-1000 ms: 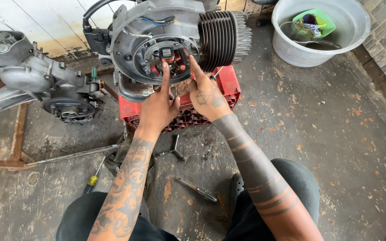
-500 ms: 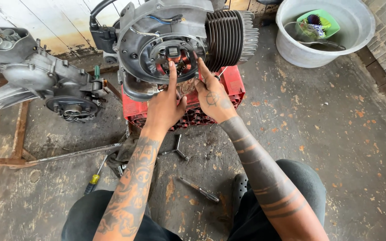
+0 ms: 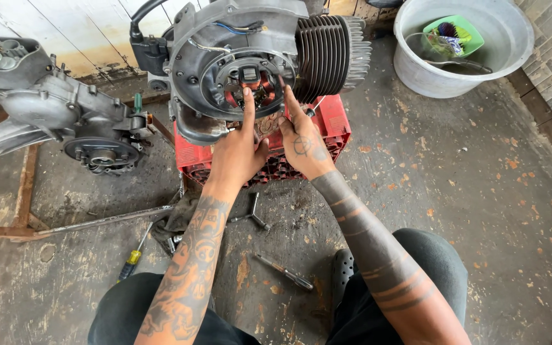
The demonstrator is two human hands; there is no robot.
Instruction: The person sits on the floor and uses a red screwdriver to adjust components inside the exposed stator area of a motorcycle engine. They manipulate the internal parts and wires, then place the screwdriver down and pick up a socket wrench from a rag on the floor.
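Both hands open, fingers out: left hand (image 3: 237, 153) index on stator (image 3: 248, 86) at its 6 o'clock, right hand (image 3: 303, 144) at 4 o'clock, stator at 12 from both, inside engine (image 3: 250, 57) on red crate (image 3: 327, 124).

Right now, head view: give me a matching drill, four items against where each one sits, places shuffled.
Things:
1. engine
2. green tray
3. screwdriver
4. left hand

Places:
A. inside the grey tub
B. on the floor beside the left knee
C. on the red crate
D. index finger up at the copper coils

Pairs: 1-C, 2-A, 3-B, 4-D
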